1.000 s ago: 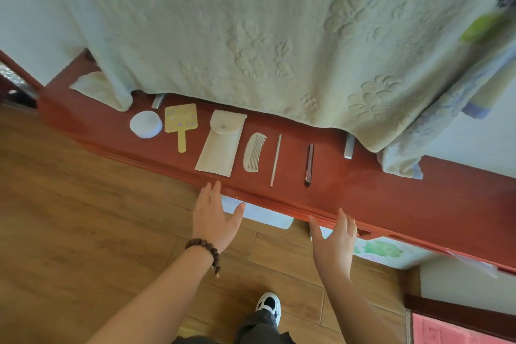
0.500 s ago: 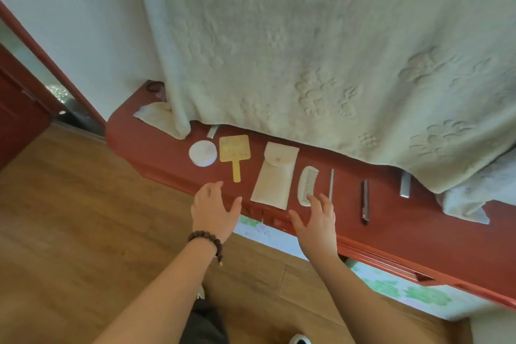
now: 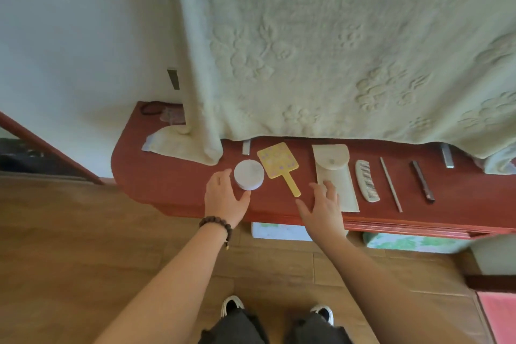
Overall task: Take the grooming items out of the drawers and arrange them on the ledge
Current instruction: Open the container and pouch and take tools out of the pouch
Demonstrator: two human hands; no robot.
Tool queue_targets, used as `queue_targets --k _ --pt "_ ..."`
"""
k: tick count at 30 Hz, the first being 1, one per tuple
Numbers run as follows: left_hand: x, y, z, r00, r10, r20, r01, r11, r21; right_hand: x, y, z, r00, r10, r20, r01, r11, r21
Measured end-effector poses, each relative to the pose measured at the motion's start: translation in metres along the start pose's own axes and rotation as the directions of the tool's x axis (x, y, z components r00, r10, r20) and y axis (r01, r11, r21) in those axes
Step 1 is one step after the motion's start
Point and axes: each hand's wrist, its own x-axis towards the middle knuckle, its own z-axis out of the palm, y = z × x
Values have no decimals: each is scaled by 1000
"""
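On the red wooden ledge (image 3: 156, 176) lie, from left to right, a round white jar (image 3: 249, 174), a yellow hand mirror (image 3: 280, 166), a cream pouch (image 3: 335, 176), a cream comb (image 3: 366, 184), a thin stick (image 3: 391, 184) and a dark bar (image 3: 422, 180). My left hand (image 3: 224, 198) curls beside the jar, thumb and fingers at its near-left side, holding nothing. My right hand (image 3: 324, 209) hovers with fingers spread at the pouch's lower left corner, just right of the mirror's handle.
A pale embossed blanket (image 3: 321, 50) hangs over the back of the ledge, its corner resting at the left. Two metal pieces (image 3: 447, 156) poke out from under it. White and green drawer fronts (image 3: 405, 241) show below the ledge. The floor is wood, and my shoes are at the bottom.
Both hands have moved left along the ledge and forward onto it. The left hand has reached the jar and the right has come from the comb to the pouch's corner. The view shifted left.
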Motion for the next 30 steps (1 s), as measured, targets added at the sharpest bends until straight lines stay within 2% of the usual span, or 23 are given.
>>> queue_targets --k 3,9,16,19,22,26,30 --pt "16 -8 0 997 57 54 -58 998 16 8 -19 14 999 -36 33 37 999 -31" --pt "37 -8 21 963 107 247 -126 990 61 31 -39 27 992 -108 71 114 990 -80" --pt "45 -10 29 982 55 180 -65 997 51 47 -45 30 984 -149 102 158 984 -85" --pt "46 -10 20 987 91 134 -81 993 -84 49 -50 25 974 -184 134 190 981 -33" --pt "42 -7 -2 984 133 120 -100 964 -248 48 -64 13 938 -279 206 263 959 101" --pt "35 0 -41 956 233 177 -173 937 -303 44 -90 -3 850 -432 301 388 900 196" --pt "31 5 -68 922 312 231 -217 908 -360 46 -103 -14 813 -485 323 425 872 242"
